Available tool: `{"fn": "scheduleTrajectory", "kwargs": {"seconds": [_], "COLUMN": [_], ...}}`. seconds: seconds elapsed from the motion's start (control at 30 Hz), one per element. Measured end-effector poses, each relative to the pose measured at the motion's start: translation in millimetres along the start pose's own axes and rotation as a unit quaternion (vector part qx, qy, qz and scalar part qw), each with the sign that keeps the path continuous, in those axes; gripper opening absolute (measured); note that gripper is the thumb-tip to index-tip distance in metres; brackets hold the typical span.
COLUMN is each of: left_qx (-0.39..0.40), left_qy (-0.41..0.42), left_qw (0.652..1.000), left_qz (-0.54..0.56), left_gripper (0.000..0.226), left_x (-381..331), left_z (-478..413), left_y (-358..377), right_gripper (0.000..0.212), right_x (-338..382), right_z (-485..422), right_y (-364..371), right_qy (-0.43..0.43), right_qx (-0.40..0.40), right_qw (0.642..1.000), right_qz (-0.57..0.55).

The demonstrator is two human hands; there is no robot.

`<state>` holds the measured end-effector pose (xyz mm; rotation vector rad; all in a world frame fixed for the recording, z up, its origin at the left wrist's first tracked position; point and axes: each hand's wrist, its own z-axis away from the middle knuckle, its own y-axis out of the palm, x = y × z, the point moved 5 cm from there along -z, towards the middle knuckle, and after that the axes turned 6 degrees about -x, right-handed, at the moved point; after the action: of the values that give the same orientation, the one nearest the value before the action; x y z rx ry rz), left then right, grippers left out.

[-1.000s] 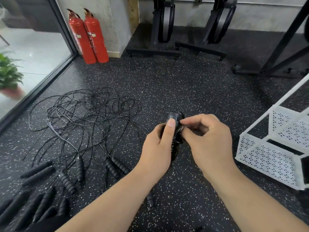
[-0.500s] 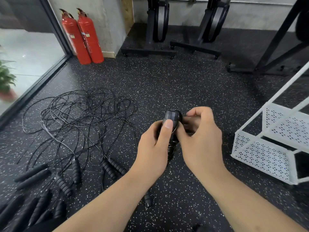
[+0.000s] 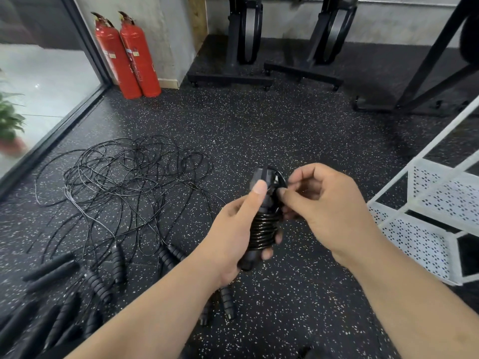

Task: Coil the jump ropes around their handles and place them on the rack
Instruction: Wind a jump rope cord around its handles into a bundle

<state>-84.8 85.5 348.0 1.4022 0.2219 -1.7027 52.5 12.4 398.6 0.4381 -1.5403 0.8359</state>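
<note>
A black jump rope bundle (image 3: pixel 263 229), its cord wound in tight turns around the handles, stands upright in my left hand (image 3: pixel 233 237). The thumb presses along the handle tops and the fingers wrap round the coil. My right hand (image 3: pixel 326 208) pinches the last loop of cord at the top right of the bundle. A tangle of loose black ropes (image 3: pixel 124 182) lies on the floor to the left, with several black handles (image 3: pixel 101 283) at its near end. The white perforated rack (image 3: pixel 425 229) stands at the right.
Two red fire extinguishers (image 3: pixel 129 53) stand by the wall at the back left, next to a glass door. Black gym machine bases (image 3: pixel 230 79) and a dark frame (image 3: pixel 414 99) line the back. A potted plant (image 3: pixel 9 123) sits outside the glass.
My left hand has slid lower on the bundle, uncovering the wound coil. My right hand has opened slightly and now pinches the cord loop at the top.
</note>
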Motion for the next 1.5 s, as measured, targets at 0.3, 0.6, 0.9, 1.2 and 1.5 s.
{"fn": "scheduleTrajectory", "kwargs": {"seconds": [0.3,0.6,0.9,1.2,1.5], "left_qx": [-0.029,0.008,0.026,0.015,-0.214], "left_qy": [0.017,0.025,-0.006,-0.014,0.091], "left_qw": [0.999,1.0,1.0,1.0,0.956], "left_qz": [-0.007,0.007,0.012,-0.003,-0.178], "left_gripper": [0.036,0.051,0.051,0.073,0.049], "left_x": [6.3,2.8,4.9,4.8,0.5], "left_z": [-6.5,-11.9,-13.7,-17.2,-25.7], "left_y": [-8.2,-10.1,-14.2,-20.9,-40.8], "right_gripper": [0.021,0.025,0.017,0.018,0.015], "right_x": [-7.0,-2.5,-9.2,-9.5,1.4], "right_z": [11.2,9.5,8.3,10.1,79.6], "right_y": [13.7,2.8,11.9,10.3,59.6], "right_qy": [-0.044,-0.034,-0.007,0.069,0.067], "right_qx": [-0.045,0.0,0.094,0.166,0.152], "right_qw": [0.995,0.999,0.994,0.981,0.981], "right_qz": [0.076,0.032,0.059,0.076,0.102]}}
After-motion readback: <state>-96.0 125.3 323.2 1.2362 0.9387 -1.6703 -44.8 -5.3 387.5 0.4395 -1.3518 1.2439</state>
